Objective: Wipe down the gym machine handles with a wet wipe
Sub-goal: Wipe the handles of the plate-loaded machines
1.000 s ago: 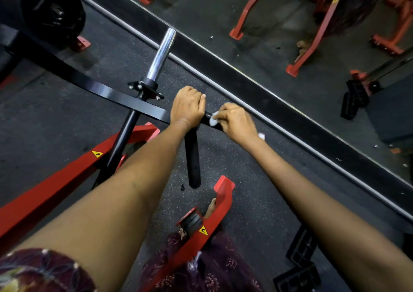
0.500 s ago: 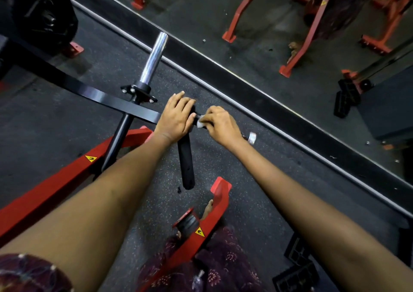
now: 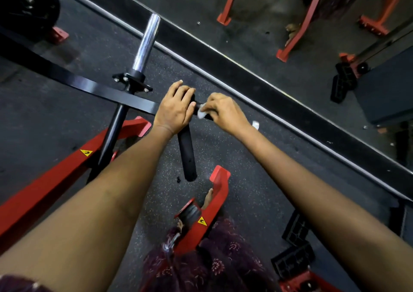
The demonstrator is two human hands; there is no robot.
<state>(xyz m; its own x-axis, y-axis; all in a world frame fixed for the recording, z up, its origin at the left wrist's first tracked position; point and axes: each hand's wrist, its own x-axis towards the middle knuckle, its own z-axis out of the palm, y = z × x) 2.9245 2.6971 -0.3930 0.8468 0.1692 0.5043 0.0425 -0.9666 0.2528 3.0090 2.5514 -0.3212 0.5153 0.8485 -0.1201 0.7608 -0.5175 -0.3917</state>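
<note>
Pinching wet wipe [image 3: 202,112] on handle [image 3: 187,155], right hand [image 3: 223,112] beside left hand [image 3: 175,108].

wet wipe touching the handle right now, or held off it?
Touching. Head view: the right hand pinches the wet wipe and presses it against the black handle beside the left hand; no gap shows.

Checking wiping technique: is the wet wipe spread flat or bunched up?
Bunched up. The wet wipe shows only as a small white wad pinched by the right hand against the black handle.
</note>
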